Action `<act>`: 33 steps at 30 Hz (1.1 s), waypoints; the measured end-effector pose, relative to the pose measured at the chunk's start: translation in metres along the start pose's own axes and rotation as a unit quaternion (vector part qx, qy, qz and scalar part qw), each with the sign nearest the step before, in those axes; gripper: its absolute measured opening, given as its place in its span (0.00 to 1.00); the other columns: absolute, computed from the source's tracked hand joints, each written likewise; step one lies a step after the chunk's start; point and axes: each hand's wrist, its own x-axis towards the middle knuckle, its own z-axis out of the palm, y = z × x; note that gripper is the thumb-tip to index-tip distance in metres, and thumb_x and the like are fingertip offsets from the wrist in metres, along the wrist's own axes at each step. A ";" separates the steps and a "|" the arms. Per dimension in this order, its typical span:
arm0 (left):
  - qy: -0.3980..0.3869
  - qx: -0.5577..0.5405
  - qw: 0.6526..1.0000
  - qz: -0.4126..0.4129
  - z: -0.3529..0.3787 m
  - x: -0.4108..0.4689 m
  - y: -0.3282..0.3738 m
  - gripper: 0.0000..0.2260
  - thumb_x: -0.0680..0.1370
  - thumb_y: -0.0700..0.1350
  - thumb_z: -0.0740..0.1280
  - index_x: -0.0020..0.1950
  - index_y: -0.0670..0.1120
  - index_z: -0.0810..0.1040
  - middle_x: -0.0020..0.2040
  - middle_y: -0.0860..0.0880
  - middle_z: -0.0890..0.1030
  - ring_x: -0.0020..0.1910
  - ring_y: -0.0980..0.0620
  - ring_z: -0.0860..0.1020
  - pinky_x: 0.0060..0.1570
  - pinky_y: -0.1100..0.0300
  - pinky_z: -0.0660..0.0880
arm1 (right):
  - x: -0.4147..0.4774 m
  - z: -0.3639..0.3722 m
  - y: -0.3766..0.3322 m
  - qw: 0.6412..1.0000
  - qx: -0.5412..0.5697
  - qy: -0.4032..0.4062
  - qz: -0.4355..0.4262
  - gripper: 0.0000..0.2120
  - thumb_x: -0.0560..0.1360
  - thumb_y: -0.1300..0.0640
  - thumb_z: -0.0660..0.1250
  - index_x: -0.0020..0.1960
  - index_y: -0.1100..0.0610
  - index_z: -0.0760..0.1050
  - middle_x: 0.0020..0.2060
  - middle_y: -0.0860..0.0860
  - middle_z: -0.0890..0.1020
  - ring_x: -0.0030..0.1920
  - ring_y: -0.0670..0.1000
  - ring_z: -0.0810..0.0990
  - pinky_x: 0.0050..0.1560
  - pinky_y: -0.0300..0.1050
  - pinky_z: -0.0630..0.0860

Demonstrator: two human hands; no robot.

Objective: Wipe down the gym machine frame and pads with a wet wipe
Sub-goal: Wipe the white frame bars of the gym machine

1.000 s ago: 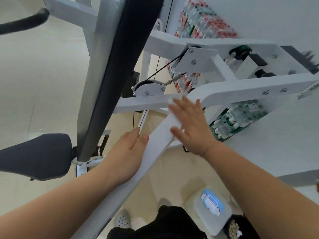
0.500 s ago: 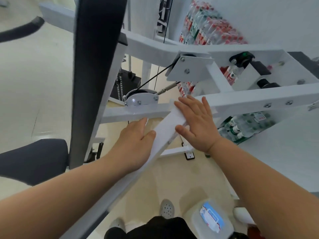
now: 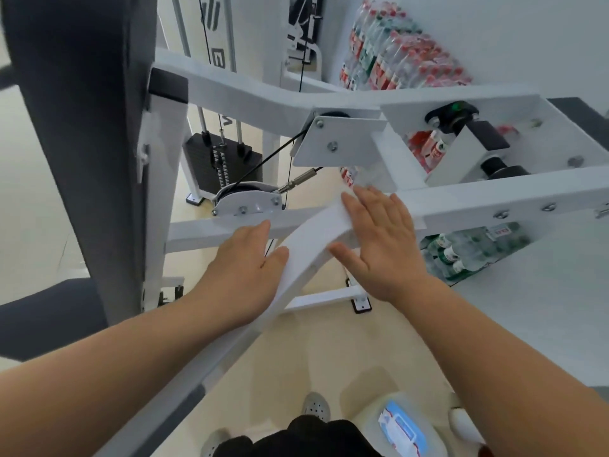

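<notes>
the white painted steel gym machine frame (image 3: 478, 199) fills most of the view. a tall dark grey padded backrest (image 3: 75, 143) is seen at the left, with a dark grey seat pad (image 3: 43, 318) below it. a slanted white steel beam (image 3: 316, 232) runs up from the lower left to join the horizontal member beside a white-plated cable pulley (image 3: 247, 201).

the left hand (image 3: 244, 268) is set against the left edge of this beam. its thumb is laid on the top face and its fingers go along the side, so the beam is taken to be held and steadied. the right hand (image 3: 379, 245) is laid flat on the upper end of the beam, fingers straight and slightly spread.

the thin white wet wipe (image 3: 345, 195) is mostly hidden under that palm. only a pale edge is seen by the index fingertip, and it is hard to tell from the white paint.

a clear plastic wipe pack with a blue label (image 3: 400, 427) lies on the floor near the feet.

the step in hand is judged to be the wiping of the slanted beam, near its top joint. the pads appear not yet reached. next, the wipe would need to be pressed flat and drawn along the beam or across the joint plate, with care taken near the cable and bolt heads, where it could be snagged.
</notes>
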 end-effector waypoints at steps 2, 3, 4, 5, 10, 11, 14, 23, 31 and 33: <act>0.006 0.002 1.000 0.020 0.002 0.010 0.015 0.26 0.85 0.54 0.54 0.81 0.48 0.56 0.79 0.47 0.60 0.78 0.48 0.58 0.74 0.55 0.54 | -0.002 0.002 0.000 0.999 0.031 0.020 0.018 0.38 0.81 0.32 0.40 0.81 0.55 0.61 0.80 0.53 0.63 0.80 0.55 0.57 0.80 0.55 0.48; 0.010 0.002 0.999 0.034 0.003 0.015 0.024 0.25 0.85 0.53 0.54 0.81 0.47 0.57 0.79 0.46 0.61 0.78 0.47 0.58 0.74 0.55 0.54 | -0.001 0.003 0.001 0.998 0.057 0.033 0.023 0.34 0.83 0.36 0.43 0.80 0.55 0.63 0.79 0.53 0.64 0.80 0.55 0.59 0.80 0.54 0.50; 0.011 0.005 0.999 0.049 0.006 0.021 0.034 0.25 0.85 0.52 0.54 0.80 0.46 0.58 0.78 0.44 0.63 0.77 0.47 0.59 0.73 0.56 0.55 | 0.001 0.003 0.004 0.995 0.084 0.052 0.020 0.30 0.84 0.40 0.47 0.78 0.56 0.67 0.78 0.54 0.68 0.78 0.55 0.63 0.79 0.53 0.54; 0.010 0.006 0.998 0.062 0.009 0.027 0.042 0.24 0.85 0.51 0.54 0.80 0.45 0.59 0.77 0.43 0.64 0.76 0.46 0.60 0.72 0.56 0.55 | 0.002 0.003 0.010 0.992 0.106 0.074 0.005 0.26 0.84 0.45 0.51 0.75 0.57 0.71 0.75 0.54 0.72 0.76 0.56 0.68 0.77 0.54 0.59; 0.006 0.024 0.997 0.070 0.026 0.051 0.052 0.22 0.83 0.56 0.52 0.73 0.49 0.68 0.69 0.44 0.73 0.69 0.42 0.69 0.68 0.45 0.66 | 0.004 -0.001 0.056 0.985 0.108 0.135 -0.025 0.17 0.82 0.55 0.60 0.65 0.59 0.81 0.65 0.55 0.82 0.67 0.55 0.79 0.68 0.56 0.75; 0.007 0.034 0.997 0.070 0.027 0.053 0.051 0.22 0.82 0.57 0.52 0.73 0.49 0.67 0.69 0.45 0.73 0.69 0.42 0.69 0.68 0.44 0.67 | 0.005 -0.003 0.062 0.984 0.102 0.146 0.009 0.17 0.82 0.54 0.60 0.65 0.58 0.81 0.64 0.54 0.82 0.67 0.55 0.79 0.68 0.57 0.74; 0.019 0.058 0.996 0.070 0.030 0.055 0.052 0.23 0.84 0.56 0.52 0.77 0.50 0.63 0.74 0.46 0.68 0.73 0.43 0.66 0.71 0.43 0.64 | 0.000 0.005 0.050 0.981 0.088 0.151 0.081 0.23 0.84 0.47 0.55 0.70 0.59 0.77 0.70 0.55 0.77 0.74 0.55 0.72 0.74 0.59 0.67; 0.021 0.161 0.983 0.086 0.034 0.066 0.060 0.29 0.83 0.59 0.48 0.82 0.49 0.52 0.78 0.48 0.61 0.75 0.43 0.62 0.72 0.44 0.63 | -0.021 0.023 0.051 0.989 0.026 0.136 0.047 0.35 0.82 0.33 0.49 0.79 0.55 0.64 0.79 0.53 0.64 0.81 0.55 0.58 0.80 0.61 0.50; 0.047 0.181 0.976 0.116 0.034 0.066 0.065 0.28 0.83 0.59 0.47 0.81 0.49 0.57 0.78 0.48 0.63 0.75 0.45 0.62 0.72 0.45 0.63 | 0.005 0.003 0.073 0.941 0.185 0.261 0.110 0.15 0.81 0.54 0.62 0.59 0.60 0.84 0.61 0.55 0.83 0.62 0.53 0.79 0.70 0.46 0.69; 0.062 0.168 0.976 0.128 0.035 0.069 0.073 0.31 0.80 0.61 0.45 0.80 0.47 0.60 0.76 0.47 0.65 0.75 0.45 0.63 0.73 0.48 0.62 | 0.003 -0.001 0.076 0.938 0.207 0.258 0.101 0.14 0.79 0.57 0.67 0.61 0.60 0.82 0.59 0.55 0.82 0.61 0.52 0.76 0.66 0.45 0.71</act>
